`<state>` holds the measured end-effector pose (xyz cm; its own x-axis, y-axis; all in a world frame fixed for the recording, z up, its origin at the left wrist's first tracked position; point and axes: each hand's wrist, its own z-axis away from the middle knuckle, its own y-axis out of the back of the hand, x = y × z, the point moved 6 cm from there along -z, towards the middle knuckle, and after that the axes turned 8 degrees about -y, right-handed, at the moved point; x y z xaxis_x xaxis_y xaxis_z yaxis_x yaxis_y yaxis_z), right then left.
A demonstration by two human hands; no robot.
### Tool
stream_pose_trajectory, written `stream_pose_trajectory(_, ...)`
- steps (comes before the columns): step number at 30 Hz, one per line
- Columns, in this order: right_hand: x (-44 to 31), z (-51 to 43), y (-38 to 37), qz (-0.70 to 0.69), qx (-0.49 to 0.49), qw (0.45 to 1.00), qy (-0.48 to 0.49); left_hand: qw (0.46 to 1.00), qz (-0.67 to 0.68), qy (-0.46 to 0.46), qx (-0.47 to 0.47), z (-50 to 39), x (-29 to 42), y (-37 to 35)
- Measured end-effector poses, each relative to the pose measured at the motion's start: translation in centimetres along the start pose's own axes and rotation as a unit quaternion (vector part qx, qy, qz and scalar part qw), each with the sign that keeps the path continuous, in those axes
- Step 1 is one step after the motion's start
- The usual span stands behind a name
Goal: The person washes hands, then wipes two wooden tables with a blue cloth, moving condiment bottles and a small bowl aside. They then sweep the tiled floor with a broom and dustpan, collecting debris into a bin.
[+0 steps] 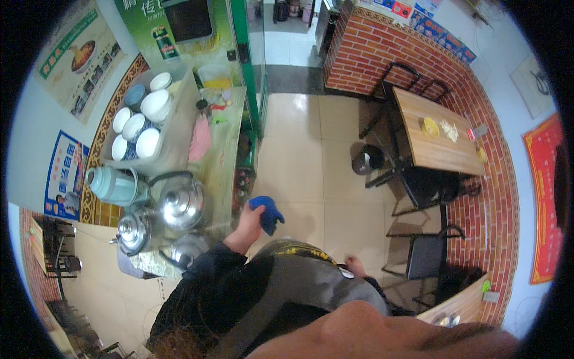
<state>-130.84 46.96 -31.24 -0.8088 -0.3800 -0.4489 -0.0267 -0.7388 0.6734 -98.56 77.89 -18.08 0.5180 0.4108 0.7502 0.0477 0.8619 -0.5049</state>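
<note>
My left hand (248, 226) grips a folded blue cloth (270, 218) in front of my body, beside the counter's front edge. My right hand (355, 265) hangs low by the grey apron (309, 273), small and partly hidden, so its fingers are hard to make out. Nearest my left arm, several metal kettles (181, 204) stand on the counter (215, 157) with a light-blue thermos jug (114, 185). Behind them a clear plastic bin (177, 121) holds white and blue bowls (156, 106). A pink cloth (200, 138) lies beside the bin.
A green-framed glass door (256, 89) stands at the counter's far end, by a doorway. On the right, a wooden table (417, 107) bears a yellow bowl (430, 127) and a pale heap of small pieces (449, 130). Black chairs (428, 256) and a black bin (368, 158) stand on the tiled floor (296, 170).
</note>
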Motion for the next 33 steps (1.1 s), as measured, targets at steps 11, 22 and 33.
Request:
stream_pose_trajectory(11,15.5,-14.8,12.7,0.044,-0.183,0.927,-0.326,0.899,0.152,-0.291,0.291,-28.0,15.2,10.8)
stream_pose_trajectory(22,-35.0,-69.2,41.3,0.081,0.069,0.936,0.336,0.862,-0.001,-0.329,0.386,-43.5,21.1,-0.1)
stream_pose_trajectory(33,-93.7,-85.6,47.2,-0.470,-0.319,0.752,0.334,0.883,0.165,-0.277,0.340,-74.7,20.2,-19.0)
